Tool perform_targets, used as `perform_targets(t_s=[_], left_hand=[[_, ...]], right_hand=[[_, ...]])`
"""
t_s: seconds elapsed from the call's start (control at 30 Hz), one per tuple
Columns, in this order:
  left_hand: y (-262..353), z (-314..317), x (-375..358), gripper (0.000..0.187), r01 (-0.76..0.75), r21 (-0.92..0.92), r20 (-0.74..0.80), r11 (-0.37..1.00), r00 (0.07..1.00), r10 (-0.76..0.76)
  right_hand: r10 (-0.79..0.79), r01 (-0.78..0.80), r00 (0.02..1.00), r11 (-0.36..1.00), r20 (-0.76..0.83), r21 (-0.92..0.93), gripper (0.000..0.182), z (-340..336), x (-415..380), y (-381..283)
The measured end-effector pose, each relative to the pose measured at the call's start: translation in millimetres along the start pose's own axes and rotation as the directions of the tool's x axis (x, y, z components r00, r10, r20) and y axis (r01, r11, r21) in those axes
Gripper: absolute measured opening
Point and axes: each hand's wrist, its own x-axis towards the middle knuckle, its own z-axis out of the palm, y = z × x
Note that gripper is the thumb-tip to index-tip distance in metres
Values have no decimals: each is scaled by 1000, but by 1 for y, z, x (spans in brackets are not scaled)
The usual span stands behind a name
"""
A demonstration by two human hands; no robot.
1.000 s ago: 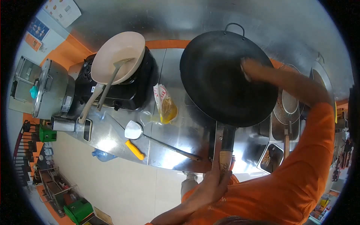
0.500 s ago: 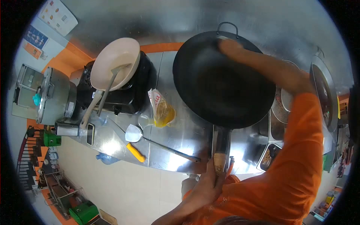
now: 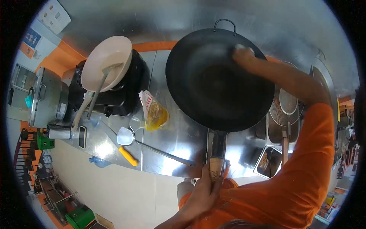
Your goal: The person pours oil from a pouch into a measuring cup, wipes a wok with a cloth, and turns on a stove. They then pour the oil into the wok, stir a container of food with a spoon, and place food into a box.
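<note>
A big black wok point(image 3: 217, 95) is tilted toward me above the steel counter, its inside showing. My left hand point(image 3: 207, 191) is wrapped round the wooden end of its long handle point(image 3: 216, 164). Inside the wok, near the upper right rim, is my right hand point(image 3: 246, 59), closed and pressed to the surface. A small whitish wad point(image 3: 240, 46), perhaps cloth or paper, shows at its fingers; blur hides the detail. Left of the wok lie a steel wok spatula point(image 3: 126, 136) and a bag of yellow oil point(image 3: 157, 116), with a clear glass cup point(image 3: 136, 123) beside it.
At the left, a pale frying pan point(image 3: 106, 61) with a grey turner sits on a black gas stove point(image 3: 120, 100). A yellow-handled knife point(image 3: 127, 155) and a phone point(image 3: 82, 136) lie near the counter's front edge. Strainers point(image 3: 288, 101) and steel food bins point(image 3: 268, 162) stand at the right.
My right hand has slid rightward and down inside the wok, from near its top loop to the upper right. My left hand keeps its grip on the handle. The view has shifted slightly.
</note>
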Motion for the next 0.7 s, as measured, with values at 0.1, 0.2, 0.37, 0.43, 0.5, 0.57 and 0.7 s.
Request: perform_targets(t_s=[0.1, 0.2, 0.37, 0.43, 0.5, 0.57, 0.7], left_hand=[[9, -6, 5, 55, 3, -127, -22, 992, 1000, -6], [10, -7, 3, 57, -25, -110, 14, 994, 1000, 27], [7, -1, 6, 56, -133, -124, -41, 983, 991, 129], [-1, -2, 5, 56, -104, -163, -19, 981, 995, 102], [-1, -5, 8, 56, -91, -196, -12, 976, 996, 90], [9, -6, 6, 58, -80, -160, -35, 984, 997, 76], [14, 0, 5, 58, -127, -115, -75, 985, 990, 119]], right_hand=[[-504, 456, 830, 860, 241, 227, 44, -29, -85, -80], [-617, 507, 766, 403, -183, 762, 34, -114, -60, -138], [-18, 196, 944, 833, -330, 518, 21, -40, 61, -49], [121, -133, 991, 853, 56, 505, 24, -25, -12, -28], [-27, 1, 999, 792, 33, 610, 23, -64, -31, -65], [-303, 234, 951, 574, -62, 785, 23, -112, -34, -115], [-340, 736, 660, 473, -670, 485, 30, -48, 97, -106]])
